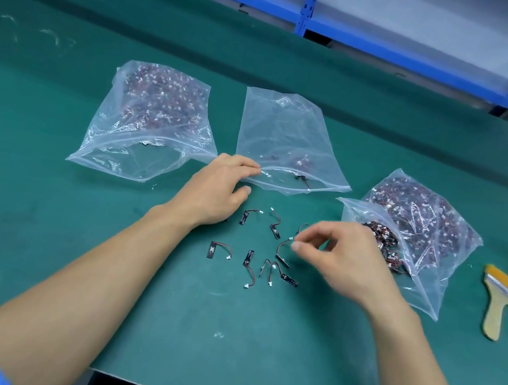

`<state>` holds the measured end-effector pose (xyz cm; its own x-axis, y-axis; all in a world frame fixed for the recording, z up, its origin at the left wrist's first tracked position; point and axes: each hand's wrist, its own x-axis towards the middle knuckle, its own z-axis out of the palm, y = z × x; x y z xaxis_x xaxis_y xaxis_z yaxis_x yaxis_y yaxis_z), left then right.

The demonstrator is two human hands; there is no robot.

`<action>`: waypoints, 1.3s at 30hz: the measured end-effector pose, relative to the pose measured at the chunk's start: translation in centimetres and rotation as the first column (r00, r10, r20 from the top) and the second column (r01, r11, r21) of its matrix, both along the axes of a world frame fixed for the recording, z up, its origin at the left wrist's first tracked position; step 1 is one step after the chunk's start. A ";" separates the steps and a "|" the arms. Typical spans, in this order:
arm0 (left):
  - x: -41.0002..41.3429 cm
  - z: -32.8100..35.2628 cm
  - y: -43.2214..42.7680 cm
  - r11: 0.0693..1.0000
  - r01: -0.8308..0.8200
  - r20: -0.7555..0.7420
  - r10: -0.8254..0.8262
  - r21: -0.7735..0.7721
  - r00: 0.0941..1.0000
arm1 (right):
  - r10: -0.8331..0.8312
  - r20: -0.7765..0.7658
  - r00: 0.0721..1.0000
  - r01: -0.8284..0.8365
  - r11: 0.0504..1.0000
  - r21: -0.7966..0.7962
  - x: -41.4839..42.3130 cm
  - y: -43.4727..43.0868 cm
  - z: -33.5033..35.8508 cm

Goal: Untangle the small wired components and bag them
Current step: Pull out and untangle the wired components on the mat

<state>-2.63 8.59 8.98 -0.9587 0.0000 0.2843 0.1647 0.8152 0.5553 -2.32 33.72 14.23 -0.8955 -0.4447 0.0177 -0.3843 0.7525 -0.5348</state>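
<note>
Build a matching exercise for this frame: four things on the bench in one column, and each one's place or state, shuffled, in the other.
Column A
1. left hand
2. right hand
3. brush
4. middle bag

Column B
a. lies farthest right of these four
b. nearly empty
c. pinches the end of a wired component
d. fingers rest at the mouth of the middle bag

Pairs: 1-d, 2-c, 3-a, 4-b
</note>
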 end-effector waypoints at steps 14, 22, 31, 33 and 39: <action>0.1 0.0 0.2 1.000 -0.006 0.010 0.006 -0.009 1.000 | -0.117 -0.032 0.993 0.121 0.963 0.241 2.3 1.7 -0.8; 0.1 -0.1 0.2 1.000 -0.003 0.016 0.003 -0.010 1.000 | -0.183 -0.168 0.969 0.218 0.950 0.222 3.8 2.4 -0.5; 0.1 -0.1 0.2 1.000 -0.001 0.019 0.001 -0.015 1.000 | -0.061 -0.127 0.990 0.102 0.933 0.345 3.7 -0.2 -1.6; 0.1 -0.1 0.1 1.000 -0.001 0.018 0.001 -0.010 1.000 | -0.070 -0.128 0.989 0.110 0.933 0.341 3.5 -0.1 -1.8; 0.1 -0.1 0.2 1.000 -0.001 0.025 0.002 -0.013 1.000 | -0.098 -0.123 0.988 0.132 0.940 0.315 3.2 -0.2 -2.1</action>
<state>-2.51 8.82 8.88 -0.9657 0.0021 0.2597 0.1494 0.8223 0.5491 0.90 33.48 12.11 -0.9417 -0.3362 -0.0127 -0.3254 0.9198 -0.2191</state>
